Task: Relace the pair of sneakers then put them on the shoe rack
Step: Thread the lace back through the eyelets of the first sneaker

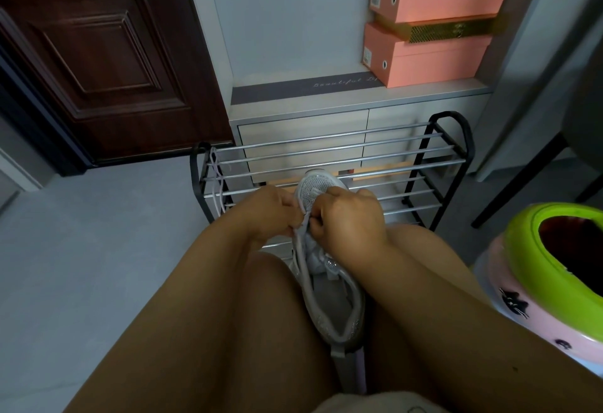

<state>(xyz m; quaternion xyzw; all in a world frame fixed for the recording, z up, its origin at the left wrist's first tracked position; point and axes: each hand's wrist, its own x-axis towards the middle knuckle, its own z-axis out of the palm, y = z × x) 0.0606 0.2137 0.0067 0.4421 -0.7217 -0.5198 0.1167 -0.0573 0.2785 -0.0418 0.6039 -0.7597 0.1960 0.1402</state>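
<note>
Head view: a grey sneaker [329, 301] is wedged between the knees, toe toward the shoe rack [434, 164]. A lace [302, 222] is pinched at the sneaker's upper eyelets by both hands: left hand [267, 213] with fingers curled on it, right hand [346, 216] likewise, fingertips nearly touching. A second lace [217, 180] is draped over the rack's left end. Pink shoe boxes [430, 20] are stacked on the cabinet behind. A green-rimmed bin [535, 259] is seen at right.
</note>
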